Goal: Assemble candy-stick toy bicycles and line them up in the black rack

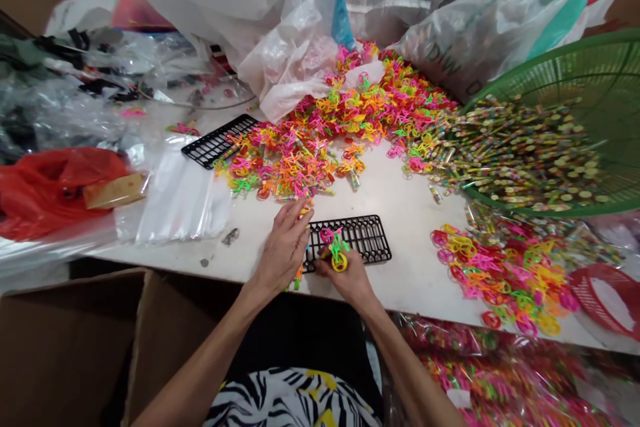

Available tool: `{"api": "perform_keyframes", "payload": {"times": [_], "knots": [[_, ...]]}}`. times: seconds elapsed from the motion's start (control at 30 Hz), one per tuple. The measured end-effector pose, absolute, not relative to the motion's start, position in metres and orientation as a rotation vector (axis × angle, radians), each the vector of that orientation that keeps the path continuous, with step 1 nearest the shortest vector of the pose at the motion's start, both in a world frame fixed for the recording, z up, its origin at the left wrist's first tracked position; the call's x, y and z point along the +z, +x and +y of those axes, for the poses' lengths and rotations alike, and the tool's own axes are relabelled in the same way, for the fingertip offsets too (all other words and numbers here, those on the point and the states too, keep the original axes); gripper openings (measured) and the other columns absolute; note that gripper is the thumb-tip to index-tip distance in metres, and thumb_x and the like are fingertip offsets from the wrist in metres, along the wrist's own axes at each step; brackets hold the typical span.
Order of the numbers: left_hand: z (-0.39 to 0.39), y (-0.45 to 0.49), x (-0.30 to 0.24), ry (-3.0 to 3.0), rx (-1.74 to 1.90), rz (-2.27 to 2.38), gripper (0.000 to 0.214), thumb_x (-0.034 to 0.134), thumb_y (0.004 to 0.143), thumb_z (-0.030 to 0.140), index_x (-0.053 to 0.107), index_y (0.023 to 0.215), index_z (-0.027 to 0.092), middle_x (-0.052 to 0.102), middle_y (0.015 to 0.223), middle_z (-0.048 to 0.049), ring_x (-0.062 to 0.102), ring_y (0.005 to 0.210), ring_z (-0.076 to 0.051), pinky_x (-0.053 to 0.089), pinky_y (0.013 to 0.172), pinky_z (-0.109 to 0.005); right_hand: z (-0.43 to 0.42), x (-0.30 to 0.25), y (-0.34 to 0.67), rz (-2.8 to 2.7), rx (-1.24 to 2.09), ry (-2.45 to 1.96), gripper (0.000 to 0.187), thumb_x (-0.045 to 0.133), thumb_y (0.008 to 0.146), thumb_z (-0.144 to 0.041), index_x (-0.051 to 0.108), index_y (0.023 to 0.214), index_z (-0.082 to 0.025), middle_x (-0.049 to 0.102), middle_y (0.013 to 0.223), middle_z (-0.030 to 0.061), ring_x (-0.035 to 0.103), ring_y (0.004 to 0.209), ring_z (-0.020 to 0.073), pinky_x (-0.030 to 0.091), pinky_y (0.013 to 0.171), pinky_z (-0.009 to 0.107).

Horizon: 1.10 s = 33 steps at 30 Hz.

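Right hand [347,273] pinching a pink-and-yellow plastic toy bicycle [338,248] over a black plastic rack [370,238]. Left hand [283,252] half-open, its hold impossible to tell.

Bright, even light is falling across the white table [410,267], faint shadows are forming under the left hand [283,247], glare is shining off the plastic bags [480,47], and the wide lens is bending the green basket [550,80] at the edge.

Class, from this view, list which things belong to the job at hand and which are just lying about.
In the job: left hand, right hand holding a neon plastic toy bicycle, black plastic rack, heap of neon toy pieces.
Lying about: red plastic bag, clear plastic bags, cardboard box.
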<state>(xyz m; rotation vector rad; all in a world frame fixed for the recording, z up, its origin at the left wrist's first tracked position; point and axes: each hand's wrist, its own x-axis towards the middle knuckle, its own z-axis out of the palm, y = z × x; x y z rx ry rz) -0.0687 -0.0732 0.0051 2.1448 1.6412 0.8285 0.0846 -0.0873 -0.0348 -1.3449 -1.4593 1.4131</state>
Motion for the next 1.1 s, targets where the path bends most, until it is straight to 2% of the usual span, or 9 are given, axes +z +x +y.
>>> {"api": "perform_keyframes", "payload": {"times": [0.1, 0.23, 0.43, 0.63, 0.8, 0.97, 1.0, 1.1], "knots": [[-0.073, -0.069, 0.006, 2.129, 0.840, 1.629, 0.037, 0.031, 0.091, 0.023, 0.048, 0.124, 0.016, 0.035, 0.141, -0.0077, 0.025, 0.131, -0.020, 0.027, 0.109, -0.043, -0.093, -0.036, 0.073, -1.595, 1.187, -1.334, 0.004, 0.060, 0.068, -0.017, 0.057, 0.068, -0.019, 0.058, 0.068, 0.0004, 0.054, 0.063, 0.0145, 0.043, 0.060, 0.025], [-0.072, -0.070, 0.006, 2.100, 0.867, 1.620, 0.036, 0.031, 0.092, 0.023, 0.048, 0.123, 0.018, 0.036, 0.140, -0.0069, 0.027, 0.130, -0.020, 0.028, 0.108, -0.044, -0.097, -0.038, 0.066, -1.764, 0.973, -1.343, 0.009, 0.055, 0.069, -0.011, 0.056, 0.064, -0.019, 0.058, 0.070, 0.0019, 0.052, 0.068, 0.0155, 0.041, 0.063, 0.025], [-0.072, -0.069, 0.007, 2.093, 0.893, 1.606, 0.036, 0.032, 0.092, 0.025, 0.048, 0.123, 0.016, 0.035, 0.140, -0.0075, 0.026, 0.130, -0.020, 0.028, 0.109, -0.043, -0.095, -0.040, 0.067, -2.098, 0.791, -1.415, 0.017, 0.049, 0.067, -0.004, 0.059, 0.071, -0.017, 0.058, 0.076, 0.0042, 0.052, 0.070, 0.0149, 0.039, 0.062, 0.023], [-0.071, -0.072, 0.005, 2.122, 0.892, 1.606, 0.037, 0.033, 0.092, 0.027, 0.049, 0.123, 0.016, 0.039, 0.138, -0.0092, 0.028, 0.129, -0.022, 0.029, 0.108, -0.043, -0.077, -0.029, 0.072, -2.037, 1.226, -1.288, 0.012, 0.052, 0.072, -0.011, 0.061, 0.066, -0.016, 0.057, 0.059, -0.0014, 0.052, 0.055, 0.0115, 0.036, 0.052, 0.020], [-0.072, -0.071, 0.007, 2.126, 0.893, 1.611, 0.037, 0.032, 0.092, 0.027, 0.048, 0.123, 0.017, 0.039, 0.138, -0.0088, 0.028, 0.130, -0.021, 0.030, 0.107, -0.043, -0.079, -0.024, 0.068, -2.229, 1.000, -1.398, 0.011, 0.052, 0.070, -0.009, 0.062, 0.069, -0.015, 0.062, 0.071, 0.0036, 0.054, 0.063, 0.0136, 0.036, 0.057, 0.022], [-0.072, -0.067, 0.012, 2.168, 0.774, 1.669, 0.048, 0.049, 0.084, 0.035, 0.046, 0.125, 0.011, 0.035, 0.140, -0.0131, 0.025, 0.130, -0.027, 0.029, 0.107, -0.045, -0.090, -0.022, 0.057, -2.484, 0.762, -1.615, 0.024, 0.045, 0.074, -0.007, 0.064, 0.086, -0.014, 0.065, 0.080, 0.0100, 0.058, 0.068, 0.0168, 0.034, 0.056, 0.023], [-0.072, -0.068, 0.012, 2.172, 0.766, 1.682, 0.049, 0.051, 0.083, 0.035, 0.046, 0.125, 0.011, 0.036, 0.140, -0.0127, 0.026, 0.130, -0.028, 0.030, 0.107, -0.045, -0.087, -0.020, 0.060, -2.487, 0.800, -1.592, 0.022, 0.046, 0.074, -0.007, 0.064, 0.085, -0.014, 0.066, 0.079, 0.0095, 0.058, 0.068, 0.0168, 0.034, 0.056, 0.023], [-0.074, -0.072, 0.013, 2.205, 0.776, 1.681, 0.045, 0.050, 0.083, 0.033, 0.048, 0.124, 0.015, 0.036, 0.140, -0.0089, 0.024, 0.131, -0.027, 0.030, 0.106, -0.045, -0.056, -0.004, 0.081, -2.454, 1.190, -1.395, 0.012, 0.053, 0.073, -0.015, 0.065, 0.077, -0.015, 0.065, 0.066, 0.0034, 0.058, 0.059, 0.0145, 0.036, 0.053, 0.021]]}}
